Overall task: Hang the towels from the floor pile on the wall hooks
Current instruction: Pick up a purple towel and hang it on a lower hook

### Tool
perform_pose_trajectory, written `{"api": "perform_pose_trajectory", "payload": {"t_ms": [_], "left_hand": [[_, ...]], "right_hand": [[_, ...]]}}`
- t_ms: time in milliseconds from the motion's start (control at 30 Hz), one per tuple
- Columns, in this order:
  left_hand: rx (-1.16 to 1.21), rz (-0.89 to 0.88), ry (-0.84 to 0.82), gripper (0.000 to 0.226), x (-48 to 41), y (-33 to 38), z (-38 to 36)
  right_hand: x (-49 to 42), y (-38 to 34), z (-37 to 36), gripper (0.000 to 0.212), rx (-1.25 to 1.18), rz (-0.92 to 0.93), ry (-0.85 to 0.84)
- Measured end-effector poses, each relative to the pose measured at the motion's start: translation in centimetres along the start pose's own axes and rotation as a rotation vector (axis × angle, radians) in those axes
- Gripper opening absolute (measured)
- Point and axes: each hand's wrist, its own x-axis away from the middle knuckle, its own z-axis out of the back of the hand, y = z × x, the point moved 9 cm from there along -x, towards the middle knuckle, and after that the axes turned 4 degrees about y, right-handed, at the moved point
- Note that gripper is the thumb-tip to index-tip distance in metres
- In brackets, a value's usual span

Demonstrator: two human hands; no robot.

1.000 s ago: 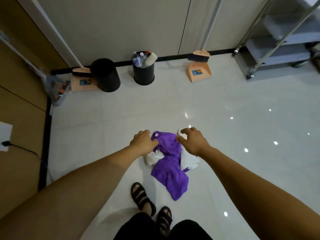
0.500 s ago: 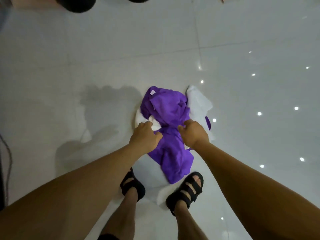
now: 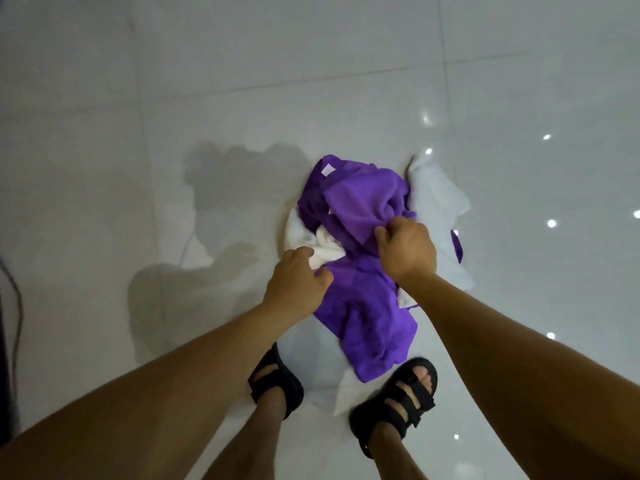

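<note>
A crumpled pile of towels lies on the glossy white tiled floor in front of my feet. A purple towel [image 3: 363, 202] lies on top, and a white towel [image 3: 438, 199] shows beneath it at the right and left. My right hand [image 3: 407, 249] pinches a fold of the purple towel near the pile's middle. My left hand [image 3: 296, 280] is closed on cloth at the pile's left side, where white and purple fabric meet. No wall hooks are in view.
My two feet in black sandals [image 3: 394, 403] stand right at the near edge of the pile. A dark cable [image 3: 14, 306] runs along the far left edge. Ceiling lights reflect off the tiles at the right.
The view has tipped down from the wall, bins and dustpans onto the pile. Both hands have dropped onto the towels and closed on the fabric; the right hand has shifted slightly farther up the purple towel.
</note>
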Motion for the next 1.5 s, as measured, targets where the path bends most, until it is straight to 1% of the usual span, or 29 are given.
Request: {"api": "perform_pose_trajectory", "payload": {"t_ms": [67,167,200,233,333,400,467,500,567,600,633,667,700,733,767,833,900,967,1067,1133,1200,1233,1267,1300,1333,1367,1400,1467,1500], "left_hand": [[-0.002,-0.02,0.013,0.05,1.5,1.5,2.9],[0.047,-0.065,0.041,0.053,4.2,4.6,8.5],[0.068,-0.074,0.051,0.053,5.1,5.5,10.4],[0.096,-0.1,0.07,0.053,6.3,6.9,12.9],[0.208,-0.195,0.121,0.052,10.9,11.0,20.5],[0.254,-0.269,0.119,0.069,13.8,13.5,25.0],[0.264,-0.341,0.071,0.091,16.7,16.0,28.6],[0.278,-0.374,0.033,0.098,18.3,17.1,30.1],[0.324,-0.447,-0.059,0.1,21.4,19.3,32.5],[0.341,-0.484,-0.096,0.094,22.8,20.2,33.6],[0.328,-0.509,-0.116,0.081,24.3,20.9,34.7],[0.285,-0.517,-0.121,0.063,26.0,21.5,35.9],[0.238,-0.52,-0.114,0.047,27.7,21.9,37.2],[0.199,-0.531,-0.094,0.036,29.4,22.4,38.5],[0.187,-0.537,-0.062,0.031,31.1,23.0,40.0],[0.259,-0.509,0.048,0.025,34.5,24.1,43.5],[0.443,-0.46,0.186,0.027,38.3,24.7,47.3],[0.692,-0.457,0.265,0.028,42.2,25.2,50.3],[0.991,-0.543,0.219,0.016,47.9,26.2,53.2],[1.175,-0.602,0.197,0.013,51.2,26.2,54.8],[1.304,-0.616,0.276,0.016,53.7,25.0,56.3],[1.31,-0.593,0.351,0.015,54.7,24.0,56.6],[1.263,-0.541,0.439,0.012,55.5,22.7,56.6],[1.183,-0.463,0.505,0.01,56.2,21.3,56.3],[1.111,-0.374,0.532,0.013,56.7,19.7,55.7],[1.071,-0.306,0.519,0.02,57.2,18.3,55.0],[1.068,-0.272,0.472,0.029,57.4,17.2,54.2],[1.149,-0.244,0.411,0.047,57.8,14.9,53.2],[1.209,-0.211,0.416,0.05,58.2,13.6,52.8]], "right_hand": [[1.9,-3.0,5.1,0.032,-0.203,0.07,0.11],[5.3,-7.0,14.4,0.027,-0.643,0.079,0.32],[6.2,-7.9,16.7,0.027,-0.732,0.069,0.365],[7.3,-9.3,19.2,0.027,-0.776,0.051,0.366],[10.3,-13.5,23.8,0.03,-0.772,-0.026,0.183],[12.5,-16.8,27.1,0.031,-0.887,-0.011,0.092],[15.3,-20.7,30.5,0.031,-1.019,0.026,-0.013],[16.6,-22.5,31.9,0.031,-1.078,0.045,-0.068],[19.4,-25.7,34.3,0.033,-1.196,0.071,-0.222],[20.9,-27.2,35.2,0.033,-1.246,0.081,-0.336],[22.4,-28.6,36.2,0.034,-1.266,0.095,-0.451],[23.8,-29.8,37.3,0.036,-1.256,0.117,-0.537],[24.9,-30.6,38.7,0.037,-1.218,0.141,-0.57],[25.9,-31.3,40.2,0.038,-1.189,0.166,-0.571],[26.7,-31.8,41.9,0.043,-1.174,0.201,-0.54],[28.3,-32.8,45.3,0.065,-1.196,0.304,-0.461],[31.1,-33.9,47.5,0.077,-1.208,0.448,-0.46],[34.4,-34.8,48.2,0.076,-1.161,0.559,-0.496],[38.7,-35.7,47.7,0.065,-1.046,0.675,-0.585],[40.9,-36.0,47.4,0.065,-0.927,0.684,-0.618],[42.4,-36.3,47.5,0.057,-0.877,0.688,-0.614],[43.0,-36.7,48.0,0.048,-0.899,0.7,-0.576],[43.8,-37.2,48.7,0.038,-0.939,0.716,-0.509],[44.6,-37.7,49.6,0.031,-0.972,0.734,-0.419],[45.5,-38.4,50.5,0.028,-0.986,0.755,-0.324],[46.7,-39.2,51.2,0.03,-0.984,0.779,-0.251],[47.9,-40.1,51.6,0.035,-0.974,0.808,-0.213],[50.4,-42.1,51.7,0.043,-0.944,0.881,-0.215],[51.6,-43.0,51.6,0.042,-0.938,0.91,-0.227]]}}
